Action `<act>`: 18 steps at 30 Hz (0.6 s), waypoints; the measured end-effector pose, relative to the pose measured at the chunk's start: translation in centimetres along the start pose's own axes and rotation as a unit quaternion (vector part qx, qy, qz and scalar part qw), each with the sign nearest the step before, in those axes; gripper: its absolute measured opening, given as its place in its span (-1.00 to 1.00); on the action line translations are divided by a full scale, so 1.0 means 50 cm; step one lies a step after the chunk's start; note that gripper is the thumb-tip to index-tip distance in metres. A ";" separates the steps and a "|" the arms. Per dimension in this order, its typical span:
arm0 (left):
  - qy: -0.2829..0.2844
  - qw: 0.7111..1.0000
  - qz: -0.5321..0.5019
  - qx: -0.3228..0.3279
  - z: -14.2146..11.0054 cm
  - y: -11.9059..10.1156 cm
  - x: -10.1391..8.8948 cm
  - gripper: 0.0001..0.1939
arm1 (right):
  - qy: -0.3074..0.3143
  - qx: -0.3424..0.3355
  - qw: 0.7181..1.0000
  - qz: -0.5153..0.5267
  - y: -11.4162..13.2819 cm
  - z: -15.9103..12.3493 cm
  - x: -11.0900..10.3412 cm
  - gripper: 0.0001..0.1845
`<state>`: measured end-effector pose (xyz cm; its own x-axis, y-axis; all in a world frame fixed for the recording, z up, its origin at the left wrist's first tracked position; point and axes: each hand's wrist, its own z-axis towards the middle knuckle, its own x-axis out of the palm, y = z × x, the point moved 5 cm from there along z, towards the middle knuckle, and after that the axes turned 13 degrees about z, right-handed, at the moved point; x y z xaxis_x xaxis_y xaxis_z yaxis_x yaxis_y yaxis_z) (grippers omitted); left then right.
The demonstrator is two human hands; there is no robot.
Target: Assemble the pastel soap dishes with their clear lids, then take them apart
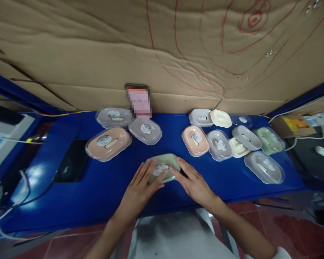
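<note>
Between my hands is a green oval container [164,157] with a clear lid, a round printed label and a small cream piece showing under the lid. It rests on the blue table near the front edge. My left hand [143,180] grips its left end, fingers lying over the lid's rim. On the opposite side, my right hand [192,178] has its fingertips pressed on the right end. Closest beyond them stand an orange lidded container [97,151] at left and another orange container [190,147] at right, both labelled.
Grey lidded containers [149,138] sit at back left, and several grey, cream and green ones cluster at right, including a green container [270,142]. A phone [139,100] leans on the cardboard wall [97,68]. A black device [72,162] with a cable lies left.
</note>
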<state>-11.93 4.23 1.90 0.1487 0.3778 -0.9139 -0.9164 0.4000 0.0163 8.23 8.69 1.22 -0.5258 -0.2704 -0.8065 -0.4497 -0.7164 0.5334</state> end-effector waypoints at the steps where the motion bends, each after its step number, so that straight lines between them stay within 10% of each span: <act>1: 0.000 1.000 0.009 0.001 -0.007 0.006 -0.002 -0.32 | 0.015 -0.011 1.000 0.000 0.007 0.007 -0.005 -0.17; 5: 0.013 0.996 0.047 -0.073 -0.034 0.056 -0.022 -0.29 | -0.004 -0.044 0.999 -0.002 -0.011 0.041 -0.112 -0.33; 10: -0.042 0.979 0.070 -0.189 -0.045 0.076 -0.051 -0.22 | -0.150 0.054 0.981 -0.110 -0.200 0.080 -0.317 -0.58; 14: -0.078 0.984 -0.004 -0.163 -0.004 -0.002 -0.037 -0.35 | -0.075 0.036 0.989 -0.118 -0.331 0.146 -0.337 -0.63; 18: -0.061 0.990 -0.075 -0.104 0.038 -0.080 -0.015 -0.52 | -0.055 0.009 0.991 -0.121 -0.338 0.200 -0.333 -0.36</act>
<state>-7.64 3.93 3.31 0.3209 0.4303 -0.8437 -0.9355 0.2831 -0.2114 17.39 31.73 8.18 -0.4759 -0.0192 -0.8793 -0.5846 -0.7400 0.3326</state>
